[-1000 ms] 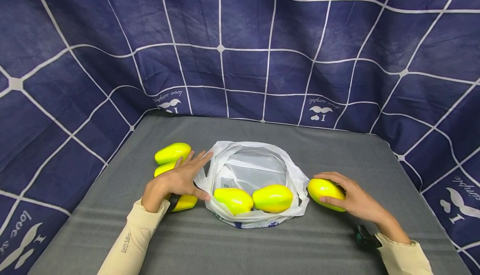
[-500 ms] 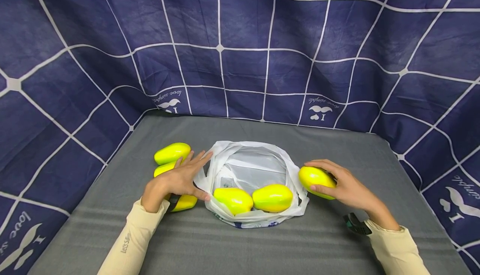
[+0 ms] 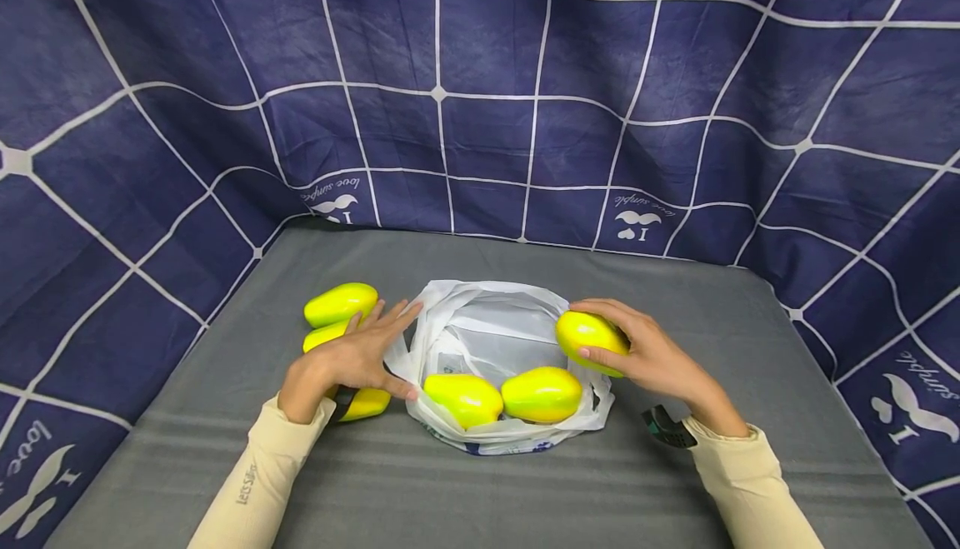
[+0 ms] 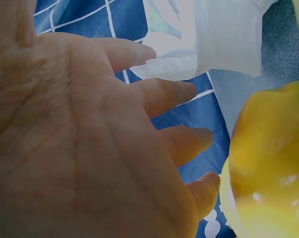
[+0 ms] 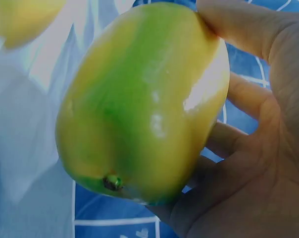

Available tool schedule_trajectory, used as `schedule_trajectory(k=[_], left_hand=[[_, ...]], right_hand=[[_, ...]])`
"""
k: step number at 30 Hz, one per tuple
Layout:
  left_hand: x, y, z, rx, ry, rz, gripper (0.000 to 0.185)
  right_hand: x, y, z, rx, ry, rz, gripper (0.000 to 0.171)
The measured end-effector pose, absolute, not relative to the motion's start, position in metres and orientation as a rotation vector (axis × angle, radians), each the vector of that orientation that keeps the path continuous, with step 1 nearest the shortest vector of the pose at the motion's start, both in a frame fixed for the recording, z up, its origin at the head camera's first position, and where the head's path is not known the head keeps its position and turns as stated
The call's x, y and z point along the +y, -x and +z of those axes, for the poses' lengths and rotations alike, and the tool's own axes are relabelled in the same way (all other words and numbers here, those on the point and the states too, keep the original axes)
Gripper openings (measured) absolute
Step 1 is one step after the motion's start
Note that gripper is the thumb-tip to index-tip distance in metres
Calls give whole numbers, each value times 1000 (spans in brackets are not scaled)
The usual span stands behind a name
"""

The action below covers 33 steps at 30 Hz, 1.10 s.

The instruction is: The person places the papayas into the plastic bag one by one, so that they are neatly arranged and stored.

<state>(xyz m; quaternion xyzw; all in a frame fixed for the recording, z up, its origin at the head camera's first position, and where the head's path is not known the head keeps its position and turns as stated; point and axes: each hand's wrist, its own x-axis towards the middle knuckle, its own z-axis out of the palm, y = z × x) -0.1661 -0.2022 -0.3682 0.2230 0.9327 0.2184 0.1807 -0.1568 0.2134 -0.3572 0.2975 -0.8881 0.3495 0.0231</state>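
My right hand point(image 3: 645, 355) grips a glossy yellow-green papaya point(image 3: 587, 337), thumb on the near side and fingers over the far side. The fruit overlaps the right rim of a white plastic bag point(image 3: 444, 301) in the head view. Up close in the right wrist view, this papaya point(image 5: 144, 104) shows a green stripe and a small dark stem scar. Two papayas point(image 3: 542, 394) lie inside the bag at its near side. My left hand point(image 3: 352, 363) has its fingers spread, with thumb and fingertips at the bag's left edge. In the left wrist view its palm holds nothing.
Several more papayas point(image 3: 341, 304) lie left of the bag, partly hidden behind my left hand and wrist. The grey cloth surface point(image 3: 480, 499) is backed by a navy curtain point(image 3: 487, 141) with white grid lines on three sides.
My right hand has carried its papaya leftward and up from beside the bag to over its right rim. The left hand has kept its place at the bag.
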Motion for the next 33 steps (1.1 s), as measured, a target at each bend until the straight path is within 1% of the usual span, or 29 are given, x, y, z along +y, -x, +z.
schedule_trajectory(k=[15, 23, 33], left_hand=[[-205, 167, -368, 2641, -636, 617, 125], [-201, 167, -368, 2639, -644, 614, 124], [-203, 167, -367, 2649, -650, 606, 125]], right_hand=[[140, 165, -353, -2720, -1107, 1042, 52], [110, 170, -360, -2671, -1285, 910, 51], [76, 171, -366, -2741, -1290, 816, 53]])
